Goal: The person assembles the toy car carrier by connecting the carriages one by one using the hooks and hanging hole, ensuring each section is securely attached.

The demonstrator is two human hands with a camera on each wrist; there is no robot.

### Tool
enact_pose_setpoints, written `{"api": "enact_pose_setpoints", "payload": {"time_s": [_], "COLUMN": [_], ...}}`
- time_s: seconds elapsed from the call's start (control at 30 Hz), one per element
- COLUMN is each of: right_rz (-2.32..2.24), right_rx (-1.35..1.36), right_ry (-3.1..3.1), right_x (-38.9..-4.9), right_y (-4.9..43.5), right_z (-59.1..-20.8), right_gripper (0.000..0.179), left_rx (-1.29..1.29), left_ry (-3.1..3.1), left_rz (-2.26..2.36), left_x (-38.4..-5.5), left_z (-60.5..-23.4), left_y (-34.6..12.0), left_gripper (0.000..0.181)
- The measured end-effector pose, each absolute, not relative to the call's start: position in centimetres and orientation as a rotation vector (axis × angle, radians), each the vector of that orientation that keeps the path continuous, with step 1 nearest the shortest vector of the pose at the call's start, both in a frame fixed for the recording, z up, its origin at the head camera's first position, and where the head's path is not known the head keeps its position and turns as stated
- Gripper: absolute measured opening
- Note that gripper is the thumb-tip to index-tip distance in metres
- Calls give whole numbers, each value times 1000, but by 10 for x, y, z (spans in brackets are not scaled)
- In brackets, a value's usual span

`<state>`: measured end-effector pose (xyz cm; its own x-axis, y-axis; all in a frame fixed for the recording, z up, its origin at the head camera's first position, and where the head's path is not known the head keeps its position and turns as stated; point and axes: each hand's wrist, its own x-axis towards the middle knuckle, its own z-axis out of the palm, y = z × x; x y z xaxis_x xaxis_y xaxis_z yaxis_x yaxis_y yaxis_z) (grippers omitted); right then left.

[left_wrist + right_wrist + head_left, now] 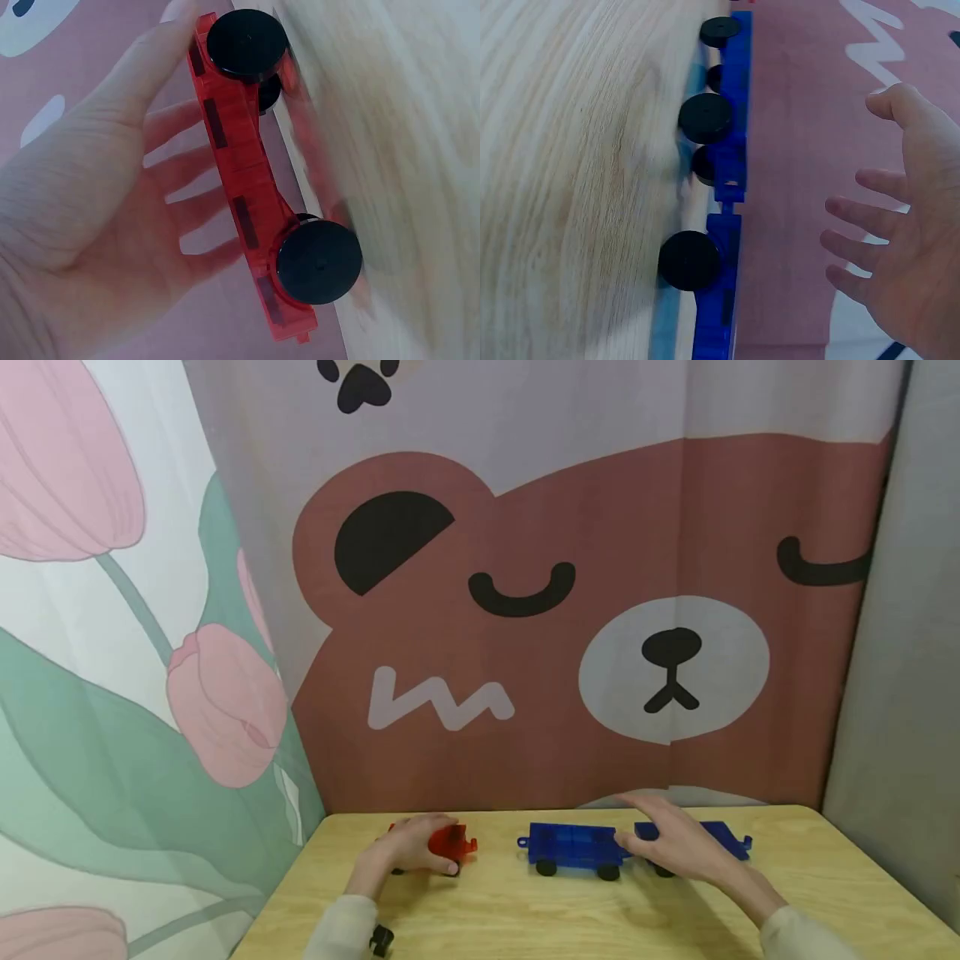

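My left hand (411,847) is over a translucent red toy train car (450,841) and grips it, fingers on its far side and thumb toward its right end. In the left wrist view the red car's black wheels (319,261) are right at the tabletop. To the right stand two blue toy train cars, the left one (572,841) hitched to the right one (724,837). My right hand (681,842) is spread over the right blue car and hides part of it. Its fingers are loose and apart in the right wrist view, with nothing in them.
The cars stand on a light wooden table (517,918), near its back edge. A curtain with a brown bear (540,760) hangs right behind it, and a tulip-print curtain (225,710) on the left. A small black piece (381,941) shows beside the left sleeve.
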<state>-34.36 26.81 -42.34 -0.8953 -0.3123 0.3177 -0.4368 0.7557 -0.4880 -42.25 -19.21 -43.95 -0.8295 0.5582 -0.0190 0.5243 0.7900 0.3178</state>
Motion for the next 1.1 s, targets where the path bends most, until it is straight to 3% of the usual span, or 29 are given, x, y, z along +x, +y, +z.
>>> {"api": "enact_pose_setpoints", "payload": {"time_s": [0.33, 0.6, 0.87, 1.1], "right_rz": [852, 757, 733, 754], "right_rx": [792, 841, 873, 955], "right_ry": [-2813, -2973, -3035, -2994], "right_x": [-369, -383, -390, -391], "right_y": [243, 229, 227, 229], "right_z": [-435, -445, -450, -454], "right_gripper": [72, 83, 79, 69], "left_rx": [832, 840, 867, 853], "left_ry": [2884, 2904, 2898, 2841], "left_rz": [453, 475, 525, 492], "left_x": [-428, -430, -431, -428], "left_z": [-444, -449, -454, -450], "left_y": [-199, -200, -199, -199], "left_gripper": [81, 79, 75, 92]}}
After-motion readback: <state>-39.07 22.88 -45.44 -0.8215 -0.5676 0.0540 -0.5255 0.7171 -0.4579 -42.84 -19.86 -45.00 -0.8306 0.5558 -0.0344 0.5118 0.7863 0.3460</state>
